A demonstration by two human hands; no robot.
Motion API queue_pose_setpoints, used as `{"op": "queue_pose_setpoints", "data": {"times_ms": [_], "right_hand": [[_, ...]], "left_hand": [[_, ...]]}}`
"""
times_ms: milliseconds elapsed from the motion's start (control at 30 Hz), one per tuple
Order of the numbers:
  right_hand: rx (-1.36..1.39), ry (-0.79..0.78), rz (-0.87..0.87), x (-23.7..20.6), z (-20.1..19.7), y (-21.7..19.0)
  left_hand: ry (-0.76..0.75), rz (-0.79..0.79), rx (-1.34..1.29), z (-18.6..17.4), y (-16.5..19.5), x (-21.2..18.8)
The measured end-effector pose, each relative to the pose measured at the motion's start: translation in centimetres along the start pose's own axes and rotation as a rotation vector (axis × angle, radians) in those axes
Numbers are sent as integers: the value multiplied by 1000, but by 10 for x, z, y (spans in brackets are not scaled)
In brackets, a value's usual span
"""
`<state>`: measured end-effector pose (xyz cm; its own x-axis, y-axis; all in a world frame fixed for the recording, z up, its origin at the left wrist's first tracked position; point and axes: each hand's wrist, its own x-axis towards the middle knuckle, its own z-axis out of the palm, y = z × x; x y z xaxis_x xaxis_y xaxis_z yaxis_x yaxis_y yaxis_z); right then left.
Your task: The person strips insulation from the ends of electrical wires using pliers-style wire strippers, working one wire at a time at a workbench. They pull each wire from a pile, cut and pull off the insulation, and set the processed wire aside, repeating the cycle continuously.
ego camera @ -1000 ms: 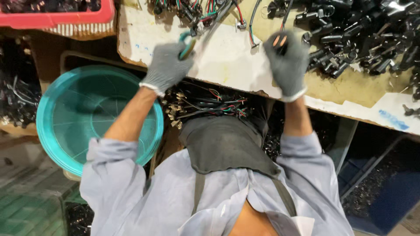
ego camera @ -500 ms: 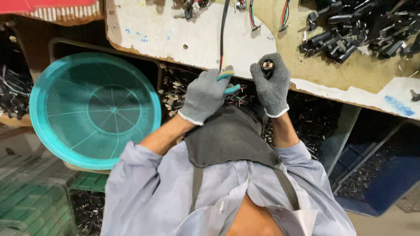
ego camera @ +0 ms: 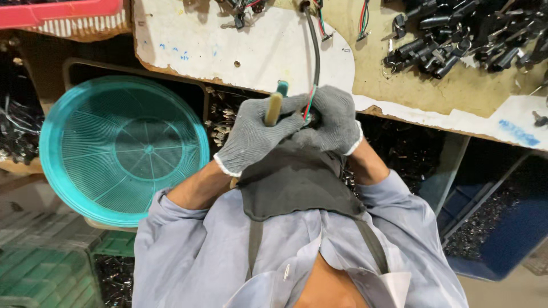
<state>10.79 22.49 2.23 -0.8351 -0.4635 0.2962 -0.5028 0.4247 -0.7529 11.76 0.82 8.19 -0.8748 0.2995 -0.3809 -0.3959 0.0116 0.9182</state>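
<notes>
Two gloved hands meet at the bench edge. The left hand (ego camera: 255,136) grips a tool (ego camera: 274,107), steadying it; right hand (ego camera: 334,117) fingers pinch a cable (ego camera: 314,54) rising beyond them.

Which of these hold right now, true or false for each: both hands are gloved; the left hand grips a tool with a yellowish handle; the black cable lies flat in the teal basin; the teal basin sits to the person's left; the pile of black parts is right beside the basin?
1. Both hands wear grey knit gloves. True: left hand, right hand.
2. The left hand grips a tool with a yellowish handle. True; its tip is teal.
3. The black cable lies in the teal basin. False: it curves from the workbench down into the right hand.
4. The teal basin sits to the person's left. True.
5. The black parts are piled beside the basin. False: they lie on the bench's far right.
</notes>
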Motion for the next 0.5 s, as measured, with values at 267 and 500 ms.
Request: {"op": "queue_pose_setpoints", "data": {"times_ms": [267,500], "right_hand": [[-66,-96,-74,13,-9,4],[227,-223,144,6,-6,4]], "left_hand": [[-106,-36,50,-13,8,13],[-276,4,59,-16,20,40]]}}
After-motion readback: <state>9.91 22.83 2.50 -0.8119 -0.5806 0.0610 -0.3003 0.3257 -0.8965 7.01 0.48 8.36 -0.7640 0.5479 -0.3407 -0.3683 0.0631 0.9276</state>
